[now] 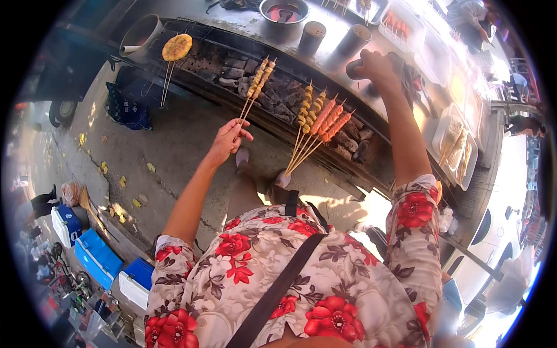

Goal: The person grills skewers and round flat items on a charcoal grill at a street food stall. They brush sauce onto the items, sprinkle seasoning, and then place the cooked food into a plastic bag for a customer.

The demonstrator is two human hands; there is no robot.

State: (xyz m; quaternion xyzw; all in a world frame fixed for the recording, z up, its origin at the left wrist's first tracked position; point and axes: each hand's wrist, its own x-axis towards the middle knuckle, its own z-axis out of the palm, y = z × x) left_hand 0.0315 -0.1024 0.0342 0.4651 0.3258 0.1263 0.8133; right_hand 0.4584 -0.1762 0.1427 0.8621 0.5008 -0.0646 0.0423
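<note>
My left hand (229,138) pinches the sticks of two skewers of pale chunks (260,79), whose food end lies over the charcoal grill (204,71). At the grill's far side, my right hand (377,67) grips a dark cylindrical shaker (354,69), tilted on its side. Between the hands, two skewers of yellow-green spiral pieces (310,108) and three skewers of scored pink sausages (333,122) rest over the coals, their sticks fanned toward me. A round browned flatbread (177,47) sits on a wire holder at the grill's left end.
Two shakers with perforated lids (315,29) and a metal bowl of red liquid (285,13) stand on the steel counter behind the grill. White trays of skewers (454,143) line the right side. A deep pot (141,37) stands left; cool boxes (98,256) sit on the ground.
</note>
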